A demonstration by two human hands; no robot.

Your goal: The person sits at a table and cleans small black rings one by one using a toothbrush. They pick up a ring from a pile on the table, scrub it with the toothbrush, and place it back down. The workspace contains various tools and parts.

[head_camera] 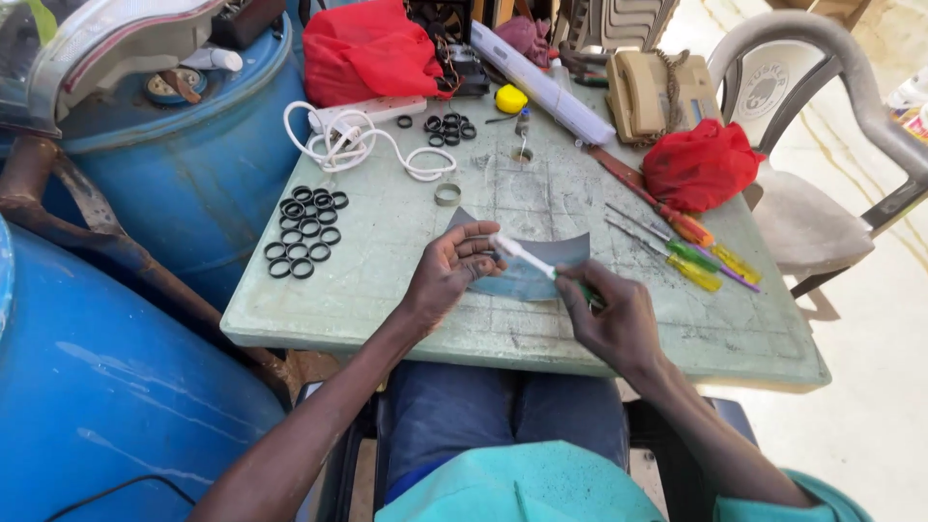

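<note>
Right grip (607, 311) angles white tool (522, 255) up-left.

My left hand (452, 274) pins a curved grey-blue sheet piece (541, 263) flat, its arc bowing away from me, while a white toothbrush (522, 256) slants between both hands, its green handle in my right hand (611, 324).

One head cam — looks steeply down from my head onto the table (406, 290), close — my lap at frame bottom.
</note>
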